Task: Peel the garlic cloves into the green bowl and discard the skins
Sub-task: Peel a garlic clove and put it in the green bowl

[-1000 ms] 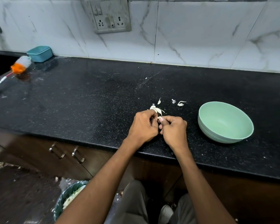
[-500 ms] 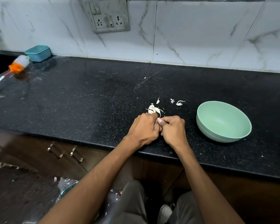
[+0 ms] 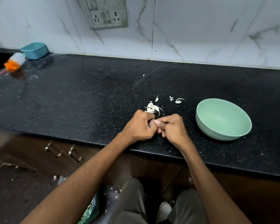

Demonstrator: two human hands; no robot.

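Pale-green bowl [image 3: 223,118], unfilled, on black bench [image 3: 71,97] right of the hands; papery skins [image 3: 152,108] just beyond. Left hand [image 3: 140,126], right hand [image 3: 172,128] touching, fingers curled tight; garlic clove hidden, hold impossible to tell.

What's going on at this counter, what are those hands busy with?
A person is peeling garlic at a black counter. The left hand and right hand are pressed together, fingers curled around something small that stays hidden between them. Loose skins lie just beyond the hands. The green bowl to the right looks empty.
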